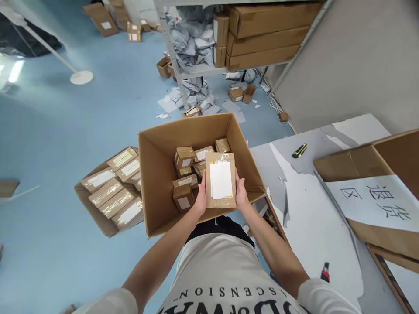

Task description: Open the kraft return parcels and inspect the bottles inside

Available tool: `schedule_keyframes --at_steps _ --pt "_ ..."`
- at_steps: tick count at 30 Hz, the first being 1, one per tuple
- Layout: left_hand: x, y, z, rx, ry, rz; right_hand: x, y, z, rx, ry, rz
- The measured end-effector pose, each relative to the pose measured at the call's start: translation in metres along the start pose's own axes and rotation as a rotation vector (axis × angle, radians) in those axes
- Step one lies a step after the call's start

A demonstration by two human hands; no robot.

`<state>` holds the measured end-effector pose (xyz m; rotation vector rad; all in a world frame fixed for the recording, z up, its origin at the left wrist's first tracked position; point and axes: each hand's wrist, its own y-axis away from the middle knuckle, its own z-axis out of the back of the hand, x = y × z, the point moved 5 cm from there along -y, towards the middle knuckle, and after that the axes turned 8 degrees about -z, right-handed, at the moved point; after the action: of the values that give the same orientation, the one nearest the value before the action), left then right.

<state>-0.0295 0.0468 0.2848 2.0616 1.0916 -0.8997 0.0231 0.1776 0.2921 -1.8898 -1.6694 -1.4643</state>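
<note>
Between my two hands is a small brown cardboard box point(212, 203) with a white label on its top and clear tape across its ends. My left hand point(201, 195) grips its left side, and my right hand point(241, 192) presses against its right side. The held box is over a large open carton point(157, 161). Inside that carton lie several smaller taped boxes point(183, 197), some with white labels. The held box hides part of the carton's contents.
Left of the carton, another open box point(93, 205) holds several taped parcels. At right, a table point(314, 209) bears a yellow-black utility knife point(299, 151), a red-black tool point(325, 272) and a carton with a paper sign point(376, 198). A shelf point(203, 69) with long boxes stands ahead.
</note>
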Motion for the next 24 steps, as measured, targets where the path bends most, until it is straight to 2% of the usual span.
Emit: schedule_keyframes --at_steps 6,12,19,24 --pt "0.022 -0.008 -0.038 0.132 -0.027 0.126 0.018 0.022 0.037 -0.133 -0.057 0.109" --pt "0.054 -0.007 -0.106 0.345 -0.072 0.186 0.04 0.061 0.095 -0.319 -0.145 0.214" --pt "0.123 0.017 -0.187 0.578 -0.179 0.335 0.067 0.129 0.174 -0.518 -0.274 0.353" --pt "0.175 0.049 -0.245 0.753 -0.191 0.39 0.071 0.178 0.239 -0.638 -0.392 0.422"
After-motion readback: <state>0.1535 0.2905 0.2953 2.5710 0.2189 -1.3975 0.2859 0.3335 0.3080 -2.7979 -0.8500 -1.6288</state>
